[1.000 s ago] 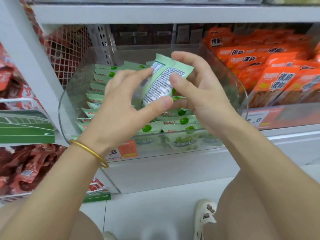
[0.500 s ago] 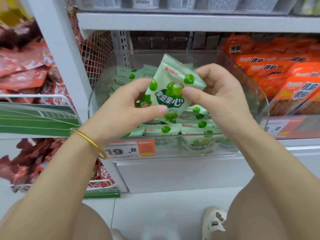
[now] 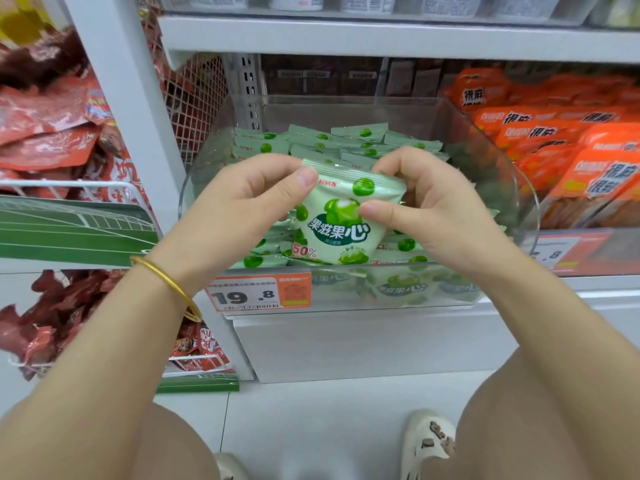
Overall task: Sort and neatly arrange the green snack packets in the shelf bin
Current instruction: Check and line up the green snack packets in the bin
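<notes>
A pale green snack packet (image 3: 337, 233) with green fruit pictures faces me, held upright above the front of the clear shelf bin (image 3: 519, 202). My left hand (image 3: 242, 209) pinches its top left corner with the thumb. My right hand (image 3: 433, 209) grips its right side, thumb pressed on the printed front. Inside the bin, several more green packets (image 3: 332, 142) stand in rows at the back and lie flat under my hands, partly hidden.
An orange price tag (image 3: 259, 294) reading 19.8 sits on the bin's front. Orange packets (image 3: 568, 150) fill the bin to the right. Red packets (image 3: 52, 133) hang in wire baskets on the left. A white shelf (image 3: 381, 32) runs overhead.
The packet was turned from its back label to its printed front, then brought lower and closer over the bin's front. Both hands stayed on it and shifted their grip.
</notes>
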